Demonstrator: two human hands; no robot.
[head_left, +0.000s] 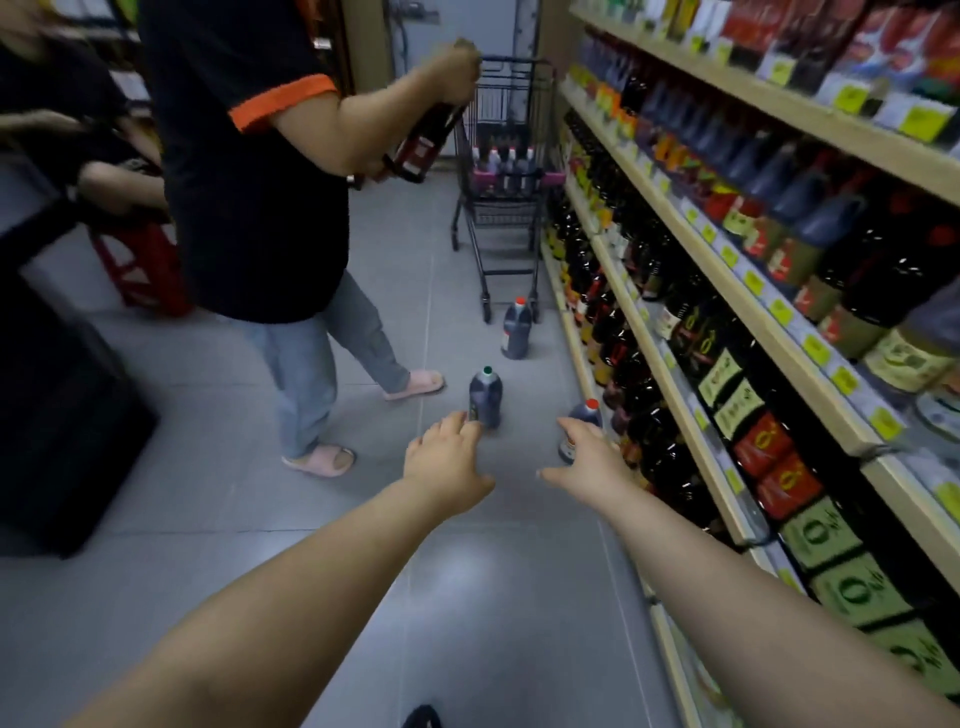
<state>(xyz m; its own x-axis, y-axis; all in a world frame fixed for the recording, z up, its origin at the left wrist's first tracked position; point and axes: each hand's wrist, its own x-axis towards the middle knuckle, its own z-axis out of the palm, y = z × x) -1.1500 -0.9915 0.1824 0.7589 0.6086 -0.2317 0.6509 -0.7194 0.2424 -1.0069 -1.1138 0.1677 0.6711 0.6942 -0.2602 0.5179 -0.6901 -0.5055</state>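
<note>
Three dark bottles stand on the grey tiled floor of a shop aisle. A green-capped bottle (485, 395) is just beyond my left hand (447, 462), whose relaxed fingers stretch toward its base. A red-capped bottle (582, 421) stands beside the shelf foot, partly hidden behind my right hand (589, 460), which is spread out in front of it. Whether either hand touches its bottle I cannot tell. A third red-capped bottle (517, 330) stands farther off, beside a cart.
Shelves (675, 374) full of dark bottles run along the right. A shopping cart (506, 182) with bottles stands at the aisle's far end. A person in a black shirt (249, 171) stands to the left holding a bottle (426, 140). A red basket (143, 270) and a dark object (57, 415) are at left.
</note>
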